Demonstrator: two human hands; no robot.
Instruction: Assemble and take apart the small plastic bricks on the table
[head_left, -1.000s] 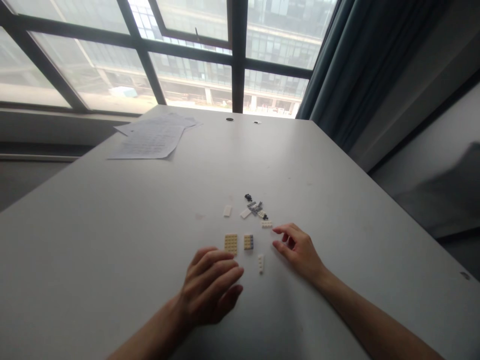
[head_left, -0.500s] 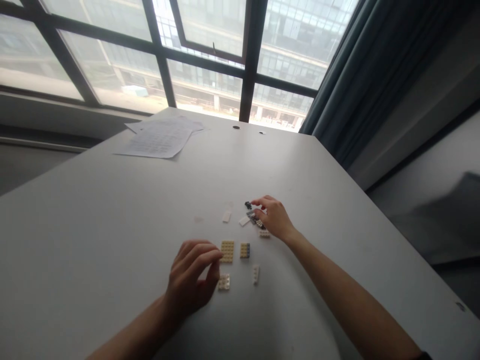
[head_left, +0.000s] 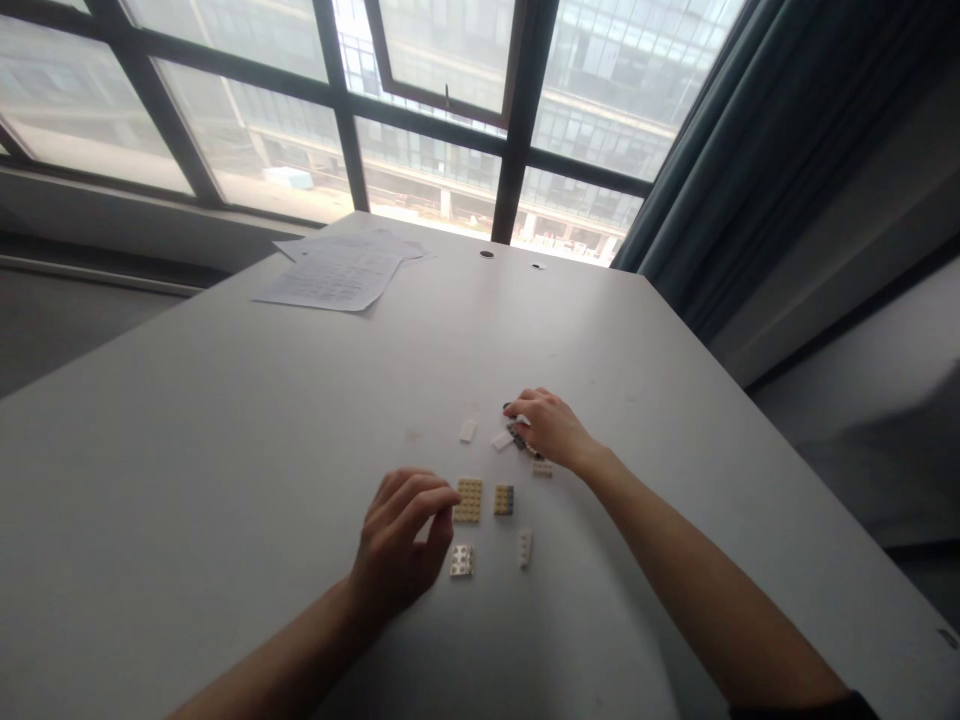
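Observation:
My left hand [head_left: 405,540] hovers at the left edge of a tan studded building-block plate [head_left: 469,500], fingers loosely curled, a gap showing between thumb and index finger and nothing visible in it. Below that plate lies a pale, shiny studded block [head_left: 462,561]. A small tan-and-blue block [head_left: 504,500] sits to the right of the plate, with a narrow white block [head_left: 525,549] beneath it. My right hand [head_left: 551,428] is over a cluster of small grey pieces [head_left: 516,436], thumb and index finger apart. Its index fingertip is at a small dark piece [head_left: 508,408], partly covered.
Two white flat pieces lie left of my right hand, one farther left [head_left: 468,431] and one nearer [head_left: 502,441]. A white studded brick [head_left: 542,469] is below my right wrist. Printed papers [head_left: 330,275] lie at the white table's [head_left: 300,400] far left, before a window.
The view has shifted, so everything appears slightly farther right. My right hand has moved a little over the small pieces and covers more of them. My left hand keeps its place by the tan plate.

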